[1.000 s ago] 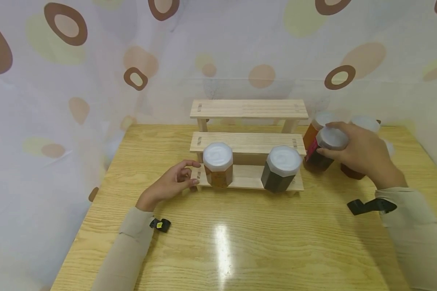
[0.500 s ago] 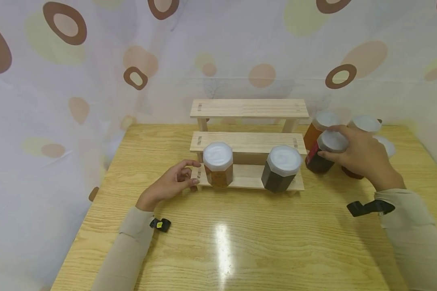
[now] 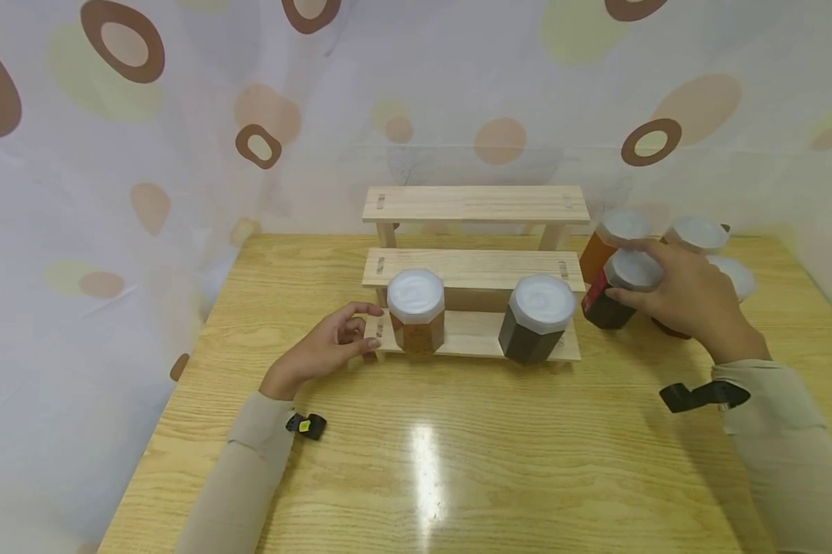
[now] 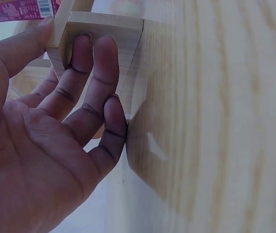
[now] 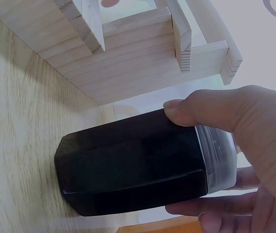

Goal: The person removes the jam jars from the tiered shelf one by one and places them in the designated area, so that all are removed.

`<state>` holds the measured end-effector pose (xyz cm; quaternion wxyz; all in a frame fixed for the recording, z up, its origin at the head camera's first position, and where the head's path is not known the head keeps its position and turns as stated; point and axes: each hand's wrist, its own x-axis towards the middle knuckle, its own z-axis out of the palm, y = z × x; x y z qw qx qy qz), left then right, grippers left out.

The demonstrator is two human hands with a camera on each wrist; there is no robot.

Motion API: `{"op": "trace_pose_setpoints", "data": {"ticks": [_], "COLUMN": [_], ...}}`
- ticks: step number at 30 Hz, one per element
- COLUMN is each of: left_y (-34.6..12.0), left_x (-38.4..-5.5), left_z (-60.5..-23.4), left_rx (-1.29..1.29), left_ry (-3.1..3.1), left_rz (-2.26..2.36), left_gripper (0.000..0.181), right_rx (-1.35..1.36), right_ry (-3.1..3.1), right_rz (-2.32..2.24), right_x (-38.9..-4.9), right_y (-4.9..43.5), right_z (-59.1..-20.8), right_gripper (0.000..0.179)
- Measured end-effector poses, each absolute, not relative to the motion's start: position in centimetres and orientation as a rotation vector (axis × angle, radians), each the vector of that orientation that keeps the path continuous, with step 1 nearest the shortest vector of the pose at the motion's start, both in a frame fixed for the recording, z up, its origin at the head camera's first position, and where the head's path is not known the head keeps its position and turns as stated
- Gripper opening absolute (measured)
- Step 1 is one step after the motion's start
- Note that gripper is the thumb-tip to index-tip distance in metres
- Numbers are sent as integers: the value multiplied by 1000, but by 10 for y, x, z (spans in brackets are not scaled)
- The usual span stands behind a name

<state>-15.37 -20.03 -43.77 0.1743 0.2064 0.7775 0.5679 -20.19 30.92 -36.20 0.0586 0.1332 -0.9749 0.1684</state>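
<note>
My right hand [image 3: 696, 292] grips a dark octagonal jar [image 3: 608, 304] near its whitish lid, with thumb and fingers on opposite sides. In the right wrist view this jar [image 5: 128, 162] looks black, its base close to the table; contact there is unclear. A pinkish-red label shows on its left side. The wooden three-step rack [image 3: 474, 204] stands left of it. At the rack's lowest left end, my left hand [image 3: 325, 346] holds the edge between thumb and index finger; its other fingers curl loosely beside the end panel [image 4: 123, 41].
An amber jar [image 3: 416, 312] and a dark jar [image 3: 536, 319] stand on the lowest step. Behind my right hand are an orange jar [image 3: 599, 250] and other lidded jars [image 3: 696, 233]. A patterned cloth [image 3: 443, 92] hangs behind the wooden table [image 3: 360, 462].
The gripped dark jar and my right hand have shifted very slightly toward me, showing more of the jars behind. My left hand stays at the rack's end.
</note>
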Motion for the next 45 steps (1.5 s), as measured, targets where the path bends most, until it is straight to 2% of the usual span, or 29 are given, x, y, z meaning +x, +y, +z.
{"op": "trace_pose_setpoints", "data": {"ticks": [15,22,32,45], "left_y": [-201,-200,-200,-200], "left_x": [-154,-155,-154,-155], "left_z": [-438,-437,-436,-438], "left_rx": [586,591,583,588], "left_ry": [2210,2208,2210,2213], "left_rz": [1600,1599,1599,1599], "left_gripper": [46,46,46,46], "right_rx": [464,470,390,574], "right_ry": [-2969,-2901,-2846,-2664], "right_rz": [596,601,621,681], "right_x": [-199,-192,-175,-162], "right_y": [309,310,304,287], "right_z": [-364,-359,-336,-323], "right_gripper": [74,69,79,76]}}
